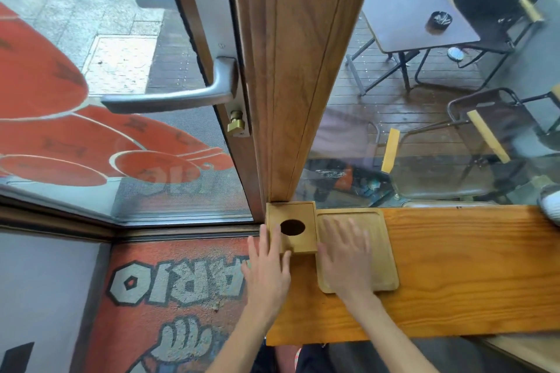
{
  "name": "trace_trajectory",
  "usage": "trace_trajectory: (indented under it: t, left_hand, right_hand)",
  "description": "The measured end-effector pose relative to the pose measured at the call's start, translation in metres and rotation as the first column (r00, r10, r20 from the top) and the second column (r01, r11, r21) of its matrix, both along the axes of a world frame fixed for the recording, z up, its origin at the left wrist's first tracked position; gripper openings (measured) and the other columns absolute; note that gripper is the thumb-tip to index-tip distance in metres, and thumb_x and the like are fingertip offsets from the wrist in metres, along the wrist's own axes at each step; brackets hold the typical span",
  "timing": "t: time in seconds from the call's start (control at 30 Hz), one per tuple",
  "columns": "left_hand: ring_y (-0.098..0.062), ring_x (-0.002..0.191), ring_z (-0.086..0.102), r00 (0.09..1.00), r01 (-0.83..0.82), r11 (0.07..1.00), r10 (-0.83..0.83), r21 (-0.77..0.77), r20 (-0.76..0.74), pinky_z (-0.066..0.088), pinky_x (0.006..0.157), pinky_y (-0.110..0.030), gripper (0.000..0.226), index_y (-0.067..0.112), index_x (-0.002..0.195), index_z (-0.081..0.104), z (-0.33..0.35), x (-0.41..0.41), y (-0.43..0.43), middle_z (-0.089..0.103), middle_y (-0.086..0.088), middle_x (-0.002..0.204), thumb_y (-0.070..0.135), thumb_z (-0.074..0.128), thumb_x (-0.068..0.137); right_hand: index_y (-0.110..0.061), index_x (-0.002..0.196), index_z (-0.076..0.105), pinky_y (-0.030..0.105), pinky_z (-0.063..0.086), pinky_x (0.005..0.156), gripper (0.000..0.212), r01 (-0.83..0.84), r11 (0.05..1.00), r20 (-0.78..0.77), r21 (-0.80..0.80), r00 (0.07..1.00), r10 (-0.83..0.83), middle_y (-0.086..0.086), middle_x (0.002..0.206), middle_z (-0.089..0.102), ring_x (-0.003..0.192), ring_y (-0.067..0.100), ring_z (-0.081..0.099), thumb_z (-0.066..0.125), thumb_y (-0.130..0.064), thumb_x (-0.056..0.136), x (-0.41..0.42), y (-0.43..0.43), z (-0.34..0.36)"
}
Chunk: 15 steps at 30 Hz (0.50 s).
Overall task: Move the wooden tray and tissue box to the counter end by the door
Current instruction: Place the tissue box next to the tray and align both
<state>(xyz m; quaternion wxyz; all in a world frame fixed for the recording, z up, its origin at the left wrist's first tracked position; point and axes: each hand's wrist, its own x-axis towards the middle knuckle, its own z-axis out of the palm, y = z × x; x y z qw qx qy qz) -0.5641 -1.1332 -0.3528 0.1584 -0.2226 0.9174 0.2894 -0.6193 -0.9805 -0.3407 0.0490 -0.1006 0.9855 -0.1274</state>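
This looks like a small café or bar seen from inside, at its street entrance. A wooden tabletop (pixel 454 266) runs along a big window (pixel 439 130), the kind of window seat such places have. Through the glass is a wooden deck (pixel 378 94) with a small outdoor table (pixel 409 18) carrying an ashtray (pixel 441 20), and metal-framed chairs (pixel 485 130) around it. To the left stands a glass door (pixel 91 85) with a metal handle (pixel 169 97) and red painted signage (pixel 45 94). A printed doormat (pixel 181 297) with large lettering lies inside, and paved street shows beyond.
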Motion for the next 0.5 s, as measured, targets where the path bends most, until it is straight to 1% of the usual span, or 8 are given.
trace_trajectory:
  t: [0.07, 0.13, 0.17, 0.23, 0.3, 0.33, 0.4, 0.5]
  left_hand:
    - [-0.031, 0.153, -0.002, 0.992, 0.094, 0.995, -0.091, -0.041, 0.082, 0.02, 0.115, -0.067, 0.06, 0.04, 0.155, 0.002, 0.002, 0.001, 0.0, -0.005, 0.009, 0.166, 0.046, 0.03, 0.102]
    - [-0.032, 0.153, 0.0, 0.98, 0.149, 0.987, -0.139, -0.062, 0.14, 0.016, 0.113, -0.069, 0.061, 0.038, 0.155, 0.001, 0.0, 0.001, -0.002, -0.008, 0.009, 0.166, 0.044, 0.031, 0.102]
    - [-0.032, 0.153, 0.002, 0.977, 0.167, 0.983, -0.154, -0.077, 0.146, 0.016, 0.112, -0.071, 0.062, 0.038, 0.155, 0.0, -0.001, 0.001, -0.002, -0.008, 0.008, 0.166, 0.044, 0.031, 0.102]
    - [-0.03, 0.153, 0.005, 0.972, 0.189, 0.978, -0.173, -0.089, 0.158, 0.013, 0.11, -0.075, 0.061, 0.038, 0.155, 0.0, -0.002, 0.001, -0.003, -0.008, 0.008, 0.166, 0.042, 0.031, 0.102]
    - [-0.027, 0.153, 0.004, 0.97, 0.191, 0.978, -0.176, -0.078, 0.17, 0.007, 0.107, -0.078, 0.062, 0.039, 0.154, -0.002, -0.002, -0.001, -0.003, -0.01, 0.008, 0.166, 0.038, 0.032, 0.103]
    - [-0.025, 0.154, 0.003, 0.969, 0.188, 0.98, -0.174, -0.068, 0.173, 0.005, 0.105, -0.08, 0.063, 0.04, 0.154, -0.003, -0.002, -0.001, -0.003, -0.012, 0.009, 0.166, 0.036, 0.033, 0.103]
    - [-0.023, 0.154, 0.004, 0.968, 0.19, 0.98, -0.177, -0.062, 0.176, 0.002, 0.104, -0.082, 0.066, 0.041, 0.154, -0.004, -0.001, 0.002, -0.004, -0.015, 0.009, 0.165, 0.031, 0.037, 0.102]
    - [-0.024, 0.154, 0.001, 0.953, 0.23, 0.972, -0.214, -0.053, 0.216, -0.001, 0.103, -0.083, 0.071, 0.043, 0.153, -0.006, 0.005, 0.0, -0.011, -0.019, 0.011, 0.164, 0.031, 0.042, 0.101]
  right_hand:
    - [-0.032, 0.153, 0.027, 0.051, 0.008, 0.119, 0.062, -0.088, 0.993, 0.107, 0.074, 0.991, 0.08, -0.002, 0.159, 0.029, 0.15, 0.03, 0.015, 0.038, -0.052, 0.095, 0.013, -0.015, -0.005]
    - [-0.034, 0.153, 0.024, 0.055, 0.008, 0.119, 0.063, -0.136, 0.983, 0.198, 0.126, 0.974, 0.109, -0.001, 0.16, 0.024, 0.15, 0.032, 0.01, 0.028, -0.056, 0.094, 0.021, -0.019, -0.018]
    - [-0.034, 0.153, 0.023, 0.057, 0.009, 0.118, 0.062, -0.142, 0.98, 0.237, 0.138, 0.966, 0.106, -0.001, 0.16, 0.022, 0.15, 0.033, 0.012, 0.03, -0.055, 0.095, 0.023, -0.019, -0.023]
    - [-0.036, 0.152, 0.025, 0.059, 0.012, 0.116, 0.063, -0.142, 0.978, 0.277, 0.155, 0.956, 0.095, -0.001, 0.159, 0.024, 0.147, 0.037, 0.021, 0.046, -0.051, 0.094, 0.026, -0.019, -0.03]
    - [-0.036, 0.151, 0.03, 0.058, 0.012, 0.114, 0.065, -0.133, 0.977, 0.265, 0.167, 0.961, 0.085, -0.001, 0.157, 0.03, 0.144, 0.039, 0.029, 0.054, -0.048, 0.092, 0.025, -0.02, -0.031]
    - [-0.036, 0.151, 0.029, 0.056, 0.01, 0.114, 0.065, -0.124, 0.978, 0.267, 0.169, 0.961, 0.075, -0.001, 0.158, 0.029, 0.144, 0.038, 0.029, 0.054, -0.047, 0.092, 0.025, -0.022, -0.03]
    - [-0.036, 0.153, 0.023, 0.054, 0.006, 0.116, 0.064, -0.112, 0.981, 0.279, 0.156, 0.958, 0.065, -0.001, 0.161, 0.022, 0.147, 0.036, 0.024, 0.049, -0.044, 0.095, 0.025, -0.025, -0.025]
    - [-0.035, 0.155, 0.013, 0.052, 0.003, 0.12, 0.064, -0.137, 0.974, 0.356, 0.182, 0.932, 0.064, 0.0, 0.164, 0.009, 0.15, 0.033, 0.017, 0.042, -0.041, 0.099, 0.02, -0.031, -0.003]
